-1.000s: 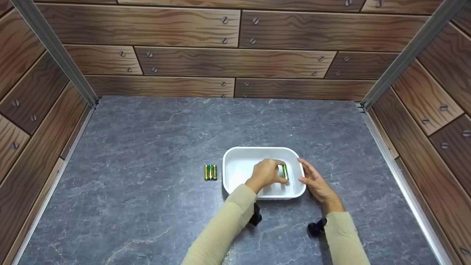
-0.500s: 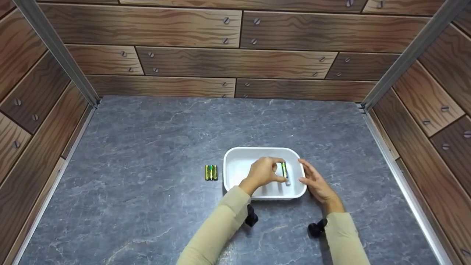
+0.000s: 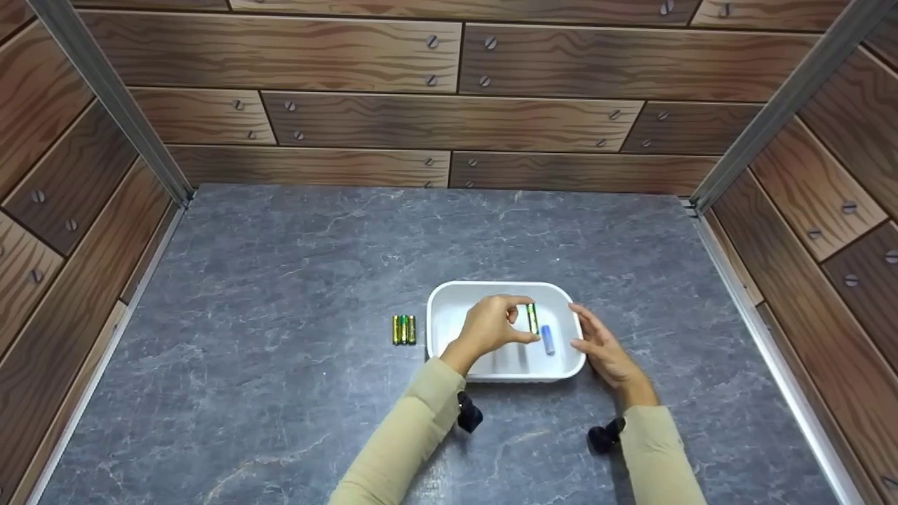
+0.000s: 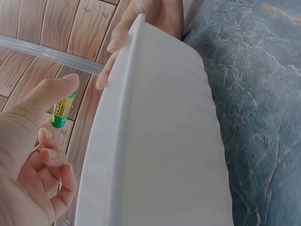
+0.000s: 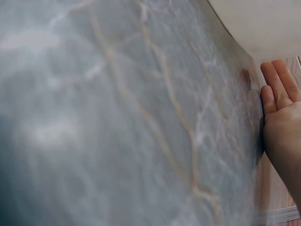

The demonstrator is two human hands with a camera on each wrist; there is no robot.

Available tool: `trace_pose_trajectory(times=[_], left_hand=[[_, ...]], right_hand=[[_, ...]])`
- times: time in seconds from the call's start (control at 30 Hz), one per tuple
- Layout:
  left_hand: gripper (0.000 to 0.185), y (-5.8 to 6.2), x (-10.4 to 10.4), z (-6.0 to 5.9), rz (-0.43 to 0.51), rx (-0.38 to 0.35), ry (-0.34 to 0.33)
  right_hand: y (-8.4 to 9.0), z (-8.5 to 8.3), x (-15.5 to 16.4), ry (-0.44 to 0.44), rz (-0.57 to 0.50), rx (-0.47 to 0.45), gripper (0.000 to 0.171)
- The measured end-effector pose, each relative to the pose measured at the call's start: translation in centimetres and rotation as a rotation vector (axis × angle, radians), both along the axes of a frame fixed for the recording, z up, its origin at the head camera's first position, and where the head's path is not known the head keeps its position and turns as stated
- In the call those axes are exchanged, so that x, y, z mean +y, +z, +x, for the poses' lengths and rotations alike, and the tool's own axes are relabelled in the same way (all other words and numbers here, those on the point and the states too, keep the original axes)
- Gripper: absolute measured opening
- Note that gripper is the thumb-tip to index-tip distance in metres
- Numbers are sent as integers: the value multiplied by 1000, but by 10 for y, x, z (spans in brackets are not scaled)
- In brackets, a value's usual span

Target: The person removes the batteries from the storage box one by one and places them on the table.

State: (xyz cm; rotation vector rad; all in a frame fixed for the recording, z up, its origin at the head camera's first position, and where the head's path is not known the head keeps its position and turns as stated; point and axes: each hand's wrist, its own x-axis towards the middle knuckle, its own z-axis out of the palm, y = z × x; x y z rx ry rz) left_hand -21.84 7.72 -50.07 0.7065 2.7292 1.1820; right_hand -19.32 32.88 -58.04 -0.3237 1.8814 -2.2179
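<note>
My left hand (image 3: 484,326) is over the white tub (image 3: 449,289) and pinches a green and gold battery (image 3: 532,319) by its ends, between thumb and forefinger. The same battery (image 4: 63,111) shows in the left wrist view, the other fingers of that hand loosely bent. Below it, a small pale blue cylinder (image 3: 548,339) lies on the tub's floor. My right hand (image 3: 609,354) rests at the tub's right end, thumb and fingertips touching the rim. In the right wrist view, several fingers (image 5: 277,82) of it lie fairly straight beside the tub wall.
Several green and gold batteries (image 3: 403,330) lie side by side on the grey marbled table (image 3: 280,280), just left of the tub. Wood-patterned walls (image 3: 379,119) and metal corner posts (image 3: 116,105) bound the back and both sides.
The left hand has lifted the battery and carried it a little left, away from the tub's right end. The pale blue cylinder now shows fully. The right hand has stayed put.
</note>
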Motion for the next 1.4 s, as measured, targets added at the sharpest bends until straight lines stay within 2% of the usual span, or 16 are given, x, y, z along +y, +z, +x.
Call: trace_pose_trajectory(times=[0.2,0.63,0.93,1.2,1.4], left_hand=[[53,3,-10,2,28,-2,4],[54,10,-30,5,17,35,7],[54,11,-47,6,10,55,-1],[54,11,-61,5,41,75,-20],[53,9,-73,4,55,42,-17]], right_hand=[[1,0,0,-26,6,-20,62],[-1,1,1,-28,7,-20,62],[0,0,2,-20,35,-43,64],[0,-1,0,-33,32,-43,62],[0,-1,-2,-58,23,-47,61]])
